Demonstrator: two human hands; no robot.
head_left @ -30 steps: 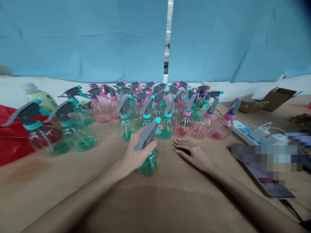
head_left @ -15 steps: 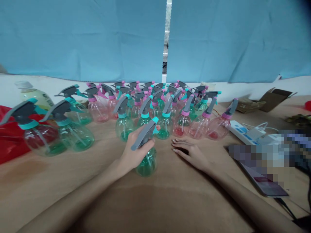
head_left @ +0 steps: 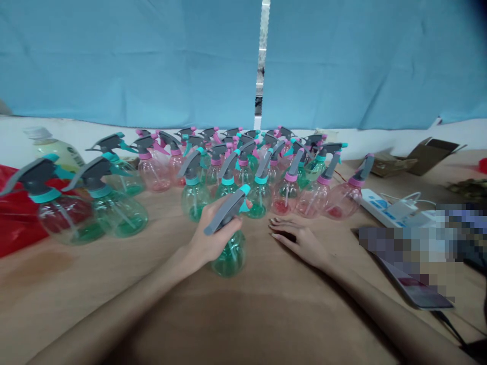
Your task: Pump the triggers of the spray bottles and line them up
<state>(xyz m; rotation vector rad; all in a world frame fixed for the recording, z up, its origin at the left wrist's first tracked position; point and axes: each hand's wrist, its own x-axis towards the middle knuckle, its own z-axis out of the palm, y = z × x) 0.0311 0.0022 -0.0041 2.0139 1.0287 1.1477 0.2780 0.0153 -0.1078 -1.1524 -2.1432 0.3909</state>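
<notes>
Bottle [head_left: 229, 252] upright, trigger slanting near-left, left hand [head_left: 210, 234] clamped around neck, right hand [head_left: 300, 241] flat.

Ahead of me stands a crowd of pink and teal spray bottles [head_left: 258, 162] on the brown table [head_left: 266, 324]. I see a red bag [head_left: 15, 218] far left, a white power strip [head_left: 384, 205] right, a cardboard box [head_left: 433, 152] beyond, blue curtain [head_left: 152, 61] behind.

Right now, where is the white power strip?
In the head view the white power strip lies on the table at right, beyond the right hand, just right of the outermost pink spray bottle.
</notes>
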